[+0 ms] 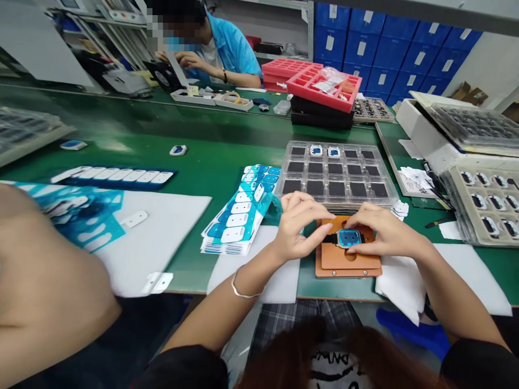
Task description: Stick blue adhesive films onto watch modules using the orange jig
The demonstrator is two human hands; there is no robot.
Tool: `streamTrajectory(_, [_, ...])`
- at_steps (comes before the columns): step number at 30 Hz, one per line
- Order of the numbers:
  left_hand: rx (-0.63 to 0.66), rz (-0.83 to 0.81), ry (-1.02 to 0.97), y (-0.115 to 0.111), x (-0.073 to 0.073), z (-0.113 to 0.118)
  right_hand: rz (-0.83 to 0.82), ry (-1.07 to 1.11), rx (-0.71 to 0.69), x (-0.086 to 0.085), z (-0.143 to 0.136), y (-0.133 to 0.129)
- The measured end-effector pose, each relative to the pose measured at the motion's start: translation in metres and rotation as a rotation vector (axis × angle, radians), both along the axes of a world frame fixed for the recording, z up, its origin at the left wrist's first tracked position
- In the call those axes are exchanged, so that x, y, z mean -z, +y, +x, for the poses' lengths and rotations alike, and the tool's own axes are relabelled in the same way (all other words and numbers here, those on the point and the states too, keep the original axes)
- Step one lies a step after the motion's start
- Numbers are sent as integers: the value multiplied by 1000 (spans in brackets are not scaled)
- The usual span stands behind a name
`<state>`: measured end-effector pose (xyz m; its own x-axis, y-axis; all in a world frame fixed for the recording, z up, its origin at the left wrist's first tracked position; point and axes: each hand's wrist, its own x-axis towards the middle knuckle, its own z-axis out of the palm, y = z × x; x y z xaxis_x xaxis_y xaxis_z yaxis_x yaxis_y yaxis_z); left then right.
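Observation:
An orange fixture block (338,265) lies near the table's front edge. On it sits a watch-like piece with a blue face (348,237) and dark strips at its sides. My right hand (375,229) has thumb and fingers around the right side of this piece. Just left of it, my left hand (302,224) hovers with thumb and forefinger apart, nothing visible between them. Left of the fixture, a stack of blue-and-white sticker sheets (239,210) rests partly over a white foam sheet (284,281). Behind the fixture stands a clear tray (343,169) with dark squares and two blue-faced pieces in its back row.
A bare arm of another person (48,292) fills the left edge beside a white foam board (178,216). Across the bench sits a person in a blue shirt (233,51). Red trays (352,84) stand at the back; a tray of watch parts (466,216) is at right.

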<state>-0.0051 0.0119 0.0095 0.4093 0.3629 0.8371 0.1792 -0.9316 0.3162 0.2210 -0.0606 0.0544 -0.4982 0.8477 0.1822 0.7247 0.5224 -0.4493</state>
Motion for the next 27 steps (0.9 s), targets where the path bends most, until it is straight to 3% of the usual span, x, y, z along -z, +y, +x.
streamTrajectory(3, [150, 43, -3, 1, 1, 0, -66, 340, 41, 7, -3, 1])
streamTrajectory(6, [182, 132, -101, 2, 0, 3, -425, 780, -7, 13, -14, -1])
streamTrajectory(8, [159, 163, -136, 2, 0, 5, -682, 961, -24, 17, -24, -4])
streamTrajectory(12, [141, 163, -154, 2, -1, 4, -881, 1142, 32, 19, -38, -10])
streamTrajectory(19, [202, 142, -88, 1, 0, 2, -933, 1133, 58, 23, -43, -15])
streamTrajectory(22, [230, 132, -93, 0, -1, 2, -733, 1092, 60, 26, -43, -15])
streamTrajectory(24, [239, 111, -89, -1, -1, 2, -361, 1040, 114, 26, -43, -15])
streamTrajectory(27, [255, 93, -75, -1, -1, 3, 268, 773, 170, 23, -40, -15])
